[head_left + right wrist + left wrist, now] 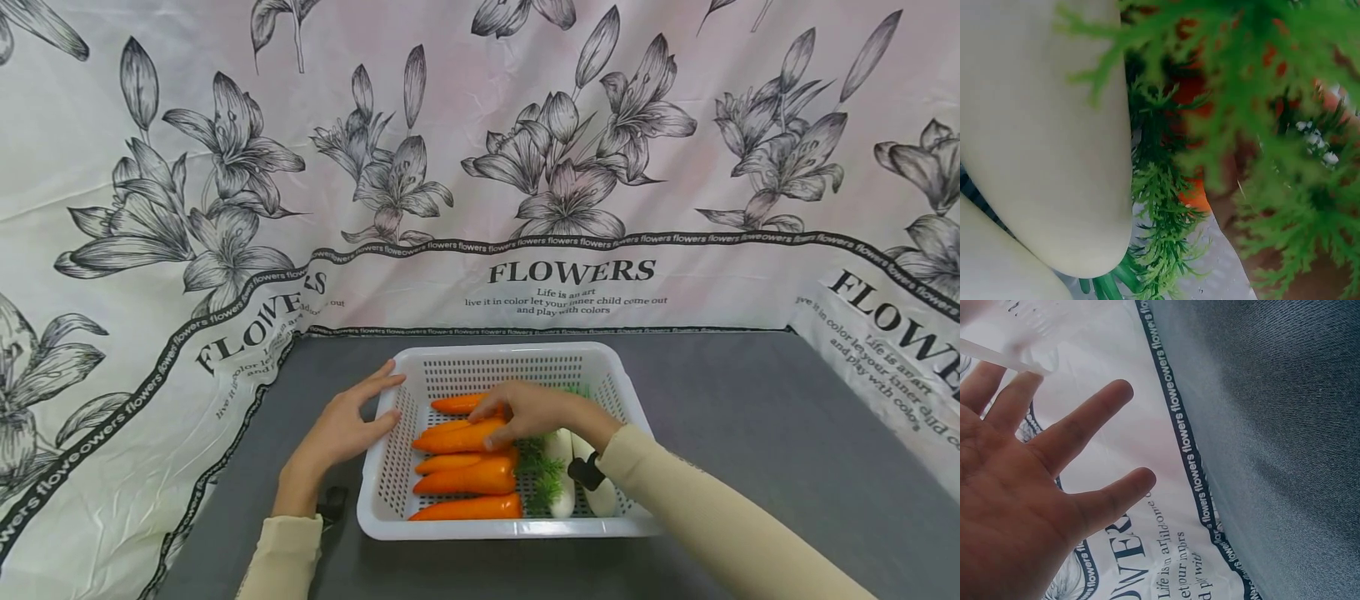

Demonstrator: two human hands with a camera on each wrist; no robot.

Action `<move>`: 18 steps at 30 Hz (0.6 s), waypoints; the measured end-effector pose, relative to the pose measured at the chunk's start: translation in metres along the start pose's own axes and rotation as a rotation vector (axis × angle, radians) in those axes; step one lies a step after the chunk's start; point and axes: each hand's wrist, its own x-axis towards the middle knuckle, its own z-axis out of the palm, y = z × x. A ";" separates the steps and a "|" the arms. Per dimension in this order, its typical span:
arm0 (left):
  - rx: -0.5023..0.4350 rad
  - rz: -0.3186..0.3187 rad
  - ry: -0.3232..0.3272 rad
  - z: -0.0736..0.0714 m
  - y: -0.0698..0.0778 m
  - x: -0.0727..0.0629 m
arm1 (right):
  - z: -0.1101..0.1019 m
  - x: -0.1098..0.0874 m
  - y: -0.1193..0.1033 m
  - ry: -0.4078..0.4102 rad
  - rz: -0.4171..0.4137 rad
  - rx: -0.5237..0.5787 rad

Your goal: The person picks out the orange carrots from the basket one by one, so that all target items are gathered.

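Observation:
A white plastic basket stands on the grey table with orange carrots and white radishes inside. The carrots lie in a column on the left, their green tops toward the radishes. My right hand reaches in from the right and holds one carrot between thumb and fingers. In the right wrist view, leafy greens and a radish hide most of that grasp. At the basket's left rim, my left hand touches the edge with fingers spread; the left wrist view shows this hand with straight fingers.
A white cloth printed with flowers and lettering hangs behind the table and along both sides. Black wrist devices are at both wrists, the right one above the radishes.

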 end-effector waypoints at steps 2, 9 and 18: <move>-0.002 0.002 -0.001 0.000 0.001 0.000 | 0.000 -0.001 0.001 -0.012 -0.001 -0.020; 0.002 0.010 -0.001 0.000 0.002 0.000 | -0.002 -0.007 -0.003 -0.076 0.014 0.033; -0.007 0.010 0.000 0.000 0.001 0.000 | 0.000 -0.009 0.006 -0.041 -0.027 0.057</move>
